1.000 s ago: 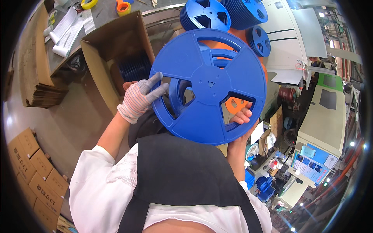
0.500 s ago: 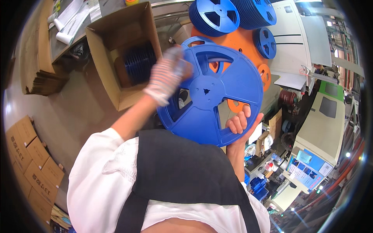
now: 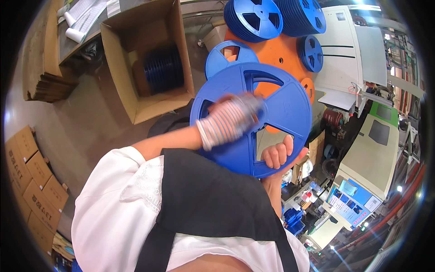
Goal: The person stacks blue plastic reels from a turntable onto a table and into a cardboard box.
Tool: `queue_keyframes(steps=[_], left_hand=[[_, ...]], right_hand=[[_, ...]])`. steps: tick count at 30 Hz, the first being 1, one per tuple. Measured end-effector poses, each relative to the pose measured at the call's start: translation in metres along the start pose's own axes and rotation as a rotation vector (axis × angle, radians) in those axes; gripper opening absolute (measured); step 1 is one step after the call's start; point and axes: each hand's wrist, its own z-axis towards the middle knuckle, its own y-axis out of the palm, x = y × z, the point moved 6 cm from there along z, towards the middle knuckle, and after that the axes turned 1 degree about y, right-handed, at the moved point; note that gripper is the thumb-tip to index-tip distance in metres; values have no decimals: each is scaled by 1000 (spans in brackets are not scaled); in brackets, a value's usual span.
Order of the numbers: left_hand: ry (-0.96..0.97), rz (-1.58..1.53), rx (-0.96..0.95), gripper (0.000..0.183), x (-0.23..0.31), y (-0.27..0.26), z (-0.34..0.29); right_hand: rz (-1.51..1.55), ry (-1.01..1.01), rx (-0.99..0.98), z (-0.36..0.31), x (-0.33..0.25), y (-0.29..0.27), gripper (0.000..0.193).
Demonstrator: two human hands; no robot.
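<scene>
A large blue plastic reel [image 3: 290, 106] with spoke-like cut-outs is held up in front of my chest, its flat face toward me. My bare right hand [image 3: 277, 155] grips its lower right edge, the fingers curled through a cut-out. My left hand [image 3: 230, 119], in a striped glove, lies over the reel's hub; motion blur smears its fingers, and whether they hold anything is unclear. Behind the held reel shows a lighter blue reel [image 3: 219, 55], partly covered by it.
An open cardboard box [image 3: 111, 68] at the left contains a row of dark blue reels [image 3: 164, 70]. On the orange round table [image 3: 282, 47] stand reel stacks [image 3: 259, 20] and a smaller reel [image 3: 311, 54]. Sealed cartons [image 3: 38, 190] lie at lower left; a beige machine [image 3: 367, 158] is at right.
My left hand has swept right and down across the reel's face, from its upper left to the hub. The right hand keeps its grip, and the reel has shifted slightly down and right.
</scene>
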Motion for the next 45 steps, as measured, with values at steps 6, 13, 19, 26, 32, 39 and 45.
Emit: queue_keyframes(steps=[6, 13, 19, 26, 32, 39, 45], left_hand=[[-161, 167, -158, 43, -28, -8, 6], [167, 228, -303, 50, 44, 26, -11], [-550, 63, -248, 43, -72, -18, -4], [158, -48, -441, 46, 42, 36, -8], [-787, -1066, 143, 26, -96, -23, -10], [229, 182, -452, 45, 35, 29, -16], [-33, 171, -380, 49, -11, -17, -18]], right_hand=[[-12, -28, 36, -12, -4, -6, 50], [53, 1, 52, -5, -6, -14, 49], [7, -15, 50, -10, -4, -14, 50], [-18, 65, 29, 2, -3, -15, 50], [-54, 11, 49, 0, -1, -8, 49], [-15, 36, 121, 6, -4, -17, 48], [27, 7, 75, -1, -6, -22, 50]])
